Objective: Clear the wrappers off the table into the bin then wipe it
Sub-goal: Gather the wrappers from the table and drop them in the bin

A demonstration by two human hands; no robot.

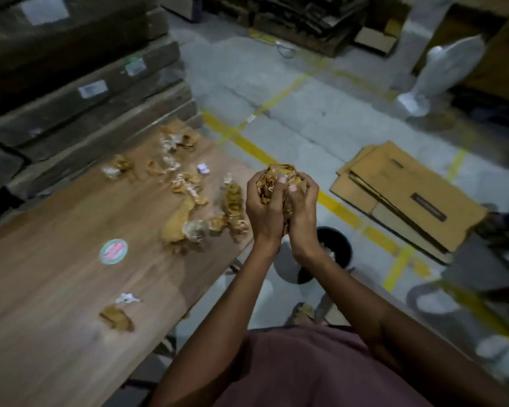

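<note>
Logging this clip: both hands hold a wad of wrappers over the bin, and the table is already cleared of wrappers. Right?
Not quite. The head view shows many wrappers still scattered on the table. The rest holds: both hands hold a wad above the bin.

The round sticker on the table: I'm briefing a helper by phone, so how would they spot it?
On the long wooden table, look nearer than the heap of golden wrappers. The round sticker lies flat alone: teal rim, pink centre, the only circular, uncrumpled thing there.
</note>
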